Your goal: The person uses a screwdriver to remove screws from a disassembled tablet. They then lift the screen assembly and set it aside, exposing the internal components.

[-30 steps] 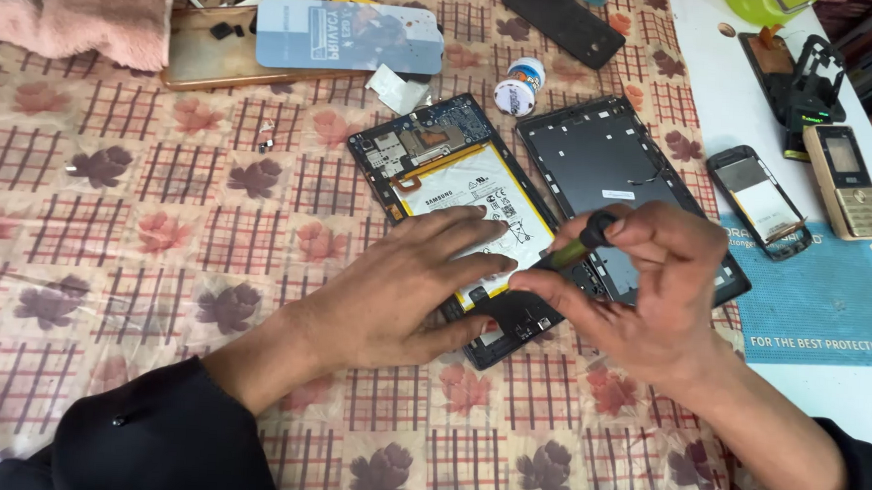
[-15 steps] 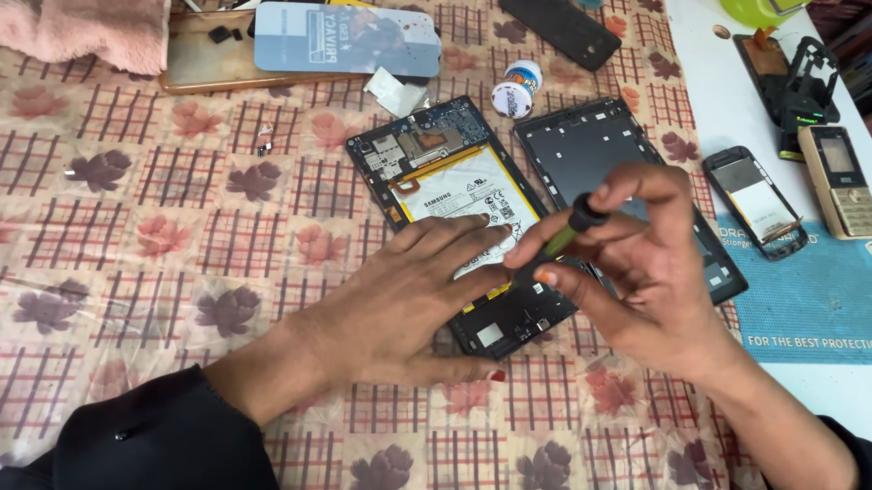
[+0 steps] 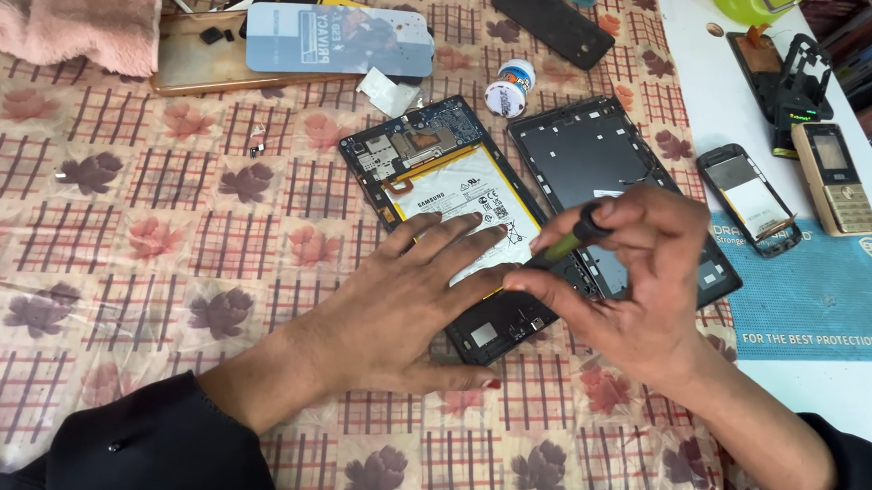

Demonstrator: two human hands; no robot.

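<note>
We work near edge first: our left hand lies flat w/ fingers spread and released, pressing on the opened tablet and its white battery. Our right hand is clenched round a small screwdriver, green shaft, black cap, tip angled down toward the tablet's near right corner.

Risks as we judge them: the tip could slip off a tiny screw and gouge the board or, worse, puncture the battery, since the blade sits just beside it. A freed screw could roll off and vanish in the patterned cloth on the tabletop. Too much palm weight might flex the frame.

The tablet sits mid-scene, back off, dark circuit board at far end, battery filling the centre. Just right lies its black back cover; farther off, a small white bottle.
</note>
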